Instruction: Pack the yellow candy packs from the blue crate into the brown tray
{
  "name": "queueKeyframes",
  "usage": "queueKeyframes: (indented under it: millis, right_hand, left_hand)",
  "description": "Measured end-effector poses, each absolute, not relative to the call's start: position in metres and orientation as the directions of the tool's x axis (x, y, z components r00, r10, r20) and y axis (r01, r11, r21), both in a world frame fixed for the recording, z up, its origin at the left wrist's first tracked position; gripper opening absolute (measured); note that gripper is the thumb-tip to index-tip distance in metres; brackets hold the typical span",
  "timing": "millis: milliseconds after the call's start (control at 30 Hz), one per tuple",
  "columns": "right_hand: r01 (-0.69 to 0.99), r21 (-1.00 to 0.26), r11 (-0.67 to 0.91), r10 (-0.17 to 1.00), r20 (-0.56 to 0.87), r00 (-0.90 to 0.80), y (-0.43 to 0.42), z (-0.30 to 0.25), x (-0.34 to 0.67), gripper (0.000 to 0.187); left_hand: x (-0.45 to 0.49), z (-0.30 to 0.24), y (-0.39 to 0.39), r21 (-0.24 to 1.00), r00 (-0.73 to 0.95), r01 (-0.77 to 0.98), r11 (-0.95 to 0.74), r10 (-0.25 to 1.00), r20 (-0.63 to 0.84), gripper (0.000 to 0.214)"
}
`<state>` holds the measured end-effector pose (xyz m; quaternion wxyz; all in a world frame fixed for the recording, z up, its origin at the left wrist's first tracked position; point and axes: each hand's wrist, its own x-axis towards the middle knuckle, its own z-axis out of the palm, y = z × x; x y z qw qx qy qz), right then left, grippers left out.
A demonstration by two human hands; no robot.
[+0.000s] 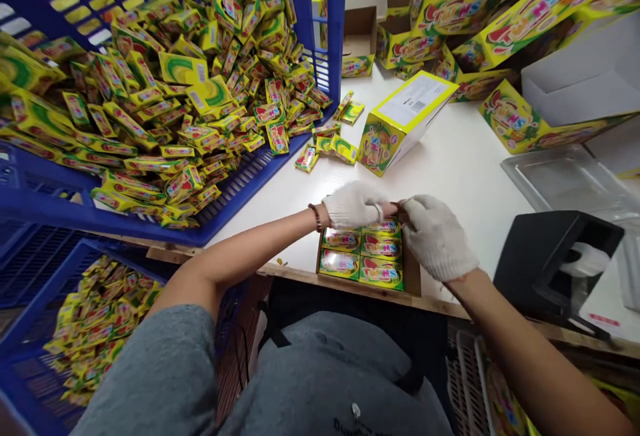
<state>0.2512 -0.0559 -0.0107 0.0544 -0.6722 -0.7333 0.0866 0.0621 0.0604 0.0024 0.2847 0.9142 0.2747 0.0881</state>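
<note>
An open cardboard box [413,273] at the table's front edge holds rows of small yellow-green candy packs [381,272], with a bare strip along its right side. My left hand [354,205], in a white knit glove with bare fingertips, reaches across the box's far end, fingers stretched to the right over the packs. Its fingertips meet those of my right hand [436,233], also gloved, at the far right corner. The right fingers are curled together there; what they pinch is hidden.
A blue crate [260,189] heaped with packs [165,109] fills the left side, above another blue crate [30,356]. Loose packs [327,146] and a closed carton [400,119] lie beyond the box. Open cartons [510,123] and a black tape dispenser [545,263] stand at right.
</note>
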Motion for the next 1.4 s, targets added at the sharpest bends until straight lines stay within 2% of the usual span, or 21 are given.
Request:
queueKeyframes:
  millis: [33, 133, 200, 267, 333, 433, 467, 533, 633, 700, 767, 833, 867, 933, 1000, 1067, 1100, 1167, 1233, 1333, 1400]
  right_hand:
    - [0.967, -0.221, 0.124, 0.986, -0.082, -0.145, -0.059, -0.010, 0.241, 0.036]
    - [0.957, -0.246, 0.155, 0.916, -0.328, -0.233, -0.057, -0.009, 0.209, 0.036]
    - [0.974, -0.201, 0.109, 0.877, -0.441, -0.189, -0.049, -0.012, 0.192, 0.042]
    - [0.982, -0.173, 0.079, 0.866, -0.475, -0.154, -0.041, -0.017, 0.187, 0.046]
    - [0.978, -0.195, 0.072, 0.874, -0.461, -0.156, -0.037, -0.026, 0.191, 0.043]
    - [0.942, -0.336, 0.012, 0.899, -0.408, -0.157, -0.040, -0.040, 0.208, 0.037]
    - [0.913, -0.407, -0.020, 0.923, -0.359, -0.140, -0.042, -0.043, 0.213, 0.034]
    - [0.836, -0.547, -0.050, 0.983, -0.174, -0.055, -0.048, -0.041, 0.221, 0.035]
    - [0.759, -0.651, 0.011, 0.984, 0.142, 0.107, -0.052, -0.020, 0.222, 0.054]
    - [0.732, -0.678, 0.065, 0.975, 0.198, 0.097, -0.052, 0.000, 0.220, 0.062]
    - [0.711, -0.696, 0.100, 0.991, 0.135, -0.007, -0.052, 0.013, 0.218, 0.049]
    - [0.721, -0.688, 0.081, 0.993, -0.005, -0.116, -0.054, 0.015, 0.218, 0.033]
    - [0.739, -0.672, 0.049, 0.984, -0.095, -0.151, -0.056, 0.011, 0.219, 0.028]
    - [0.777, -0.629, -0.031, 0.945, -0.271, -0.182, -0.064, -0.004, 0.218, 0.025]
    - [0.801, -0.589, -0.106, 0.898, -0.402, -0.177, -0.071, -0.024, 0.212, 0.023]
    - [0.819, -0.552, -0.161, 0.858, -0.488, -0.160, -0.076, -0.041, 0.199, 0.022]
    - [0.827, -0.533, -0.178, 0.844, -0.515, -0.151, -0.078, -0.046, 0.191, 0.020]
    - [0.847, -0.505, -0.167, 0.837, -0.526, -0.149, -0.079, -0.052, 0.175, 0.015]
    - [0.869, -0.484, -0.102, 0.859, -0.483, -0.168, -0.079, -0.052, 0.164, 0.012]
    - [0.884, -0.468, -0.006, 0.873, -0.434, -0.223, -0.077, -0.049, 0.162, 0.013]
    - [0.858, -0.514, -0.004, 0.871, -0.423, -0.250, -0.075, -0.049, 0.170, 0.011]
  left_hand:
    - [0.055, 0.007, 0.076, 0.549, 0.788, 0.481, -0.683, 0.612, 0.070, 0.028]
    - [0.044, 0.007, 0.125, 0.270, 0.655, 0.695, -0.666, 0.742, 0.145, 0.023]
    - [0.046, -0.003, 0.155, 0.115, 0.632, 0.759, -0.640, 0.768, 0.101, 0.041]
    - [0.051, -0.019, 0.178, 0.029, 0.660, 0.750, -0.661, 0.750, 0.036, 0.049]
    - [0.053, -0.033, 0.196, 0.001, 0.671, 0.742, -0.671, 0.742, -0.014, 0.044]
    - [0.041, -0.043, 0.212, 0.113, 0.655, 0.747, -0.656, 0.754, 0.045, 0.035]
    - [0.033, -0.042, 0.213, 0.165, 0.650, 0.737, -0.656, 0.754, 0.095, 0.031]
    - [0.013, -0.033, 0.203, 0.257, 0.646, 0.693, -0.673, 0.739, 0.193, 0.027]
    - [-0.015, -0.008, 0.157, 0.388, 0.692, 0.577, -0.719, 0.682, 0.237, 0.033]
    - [-0.026, 0.009, 0.114, 0.472, 0.778, 0.468, -0.747, 0.601, 0.181, 0.033]
    - [-0.030, 0.018, 0.078, 0.555, 0.864, 0.339, -0.760, 0.485, 0.136, 0.034]
    - [-0.032, 0.018, 0.061, 0.632, 0.889, 0.283, -0.722, 0.444, 0.109, 0.034]
    - [-0.033, 0.015, 0.061, 0.649, 0.874, 0.303, -0.698, 0.475, 0.103, 0.034]
    - [-0.037, 0.003, 0.078, 0.619, 0.771, 0.451, -0.642, 0.630, 0.092, 0.032]
    - [-0.040, -0.011, 0.107, 0.519, 0.566, 0.680, -0.518, 0.821, 0.078, 0.027]
    - [-0.039, -0.022, 0.134, 0.408, 0.344, 0.851, -0.330, 0.938, 0.040, 0.024]
    - [-0.036, -0.026, 0.145, 0.367, 0.251, 0.899, -0.239, 0.968, 0.014, 0.027]
    - [-0.025, -0.034, 0.160, 0.317, 0.116, 0.943, -0.098, 0.993, -0.037, 0.045]
    - [-0.013, -0.040, 0.167, 0.271, 0.051, 0.962, -0.027, 0.995, -0.083, 0.063]
    - [-0.004, -0.046, 0.168, 0.228, 0.051, 0.973, -0.022, 0.991, -0.125, 0.057]
    - [-0.009, -0.045, 0.164, 0.266, 0.090, 0.962, -0.056, 0.989, -0.120, 0.046]
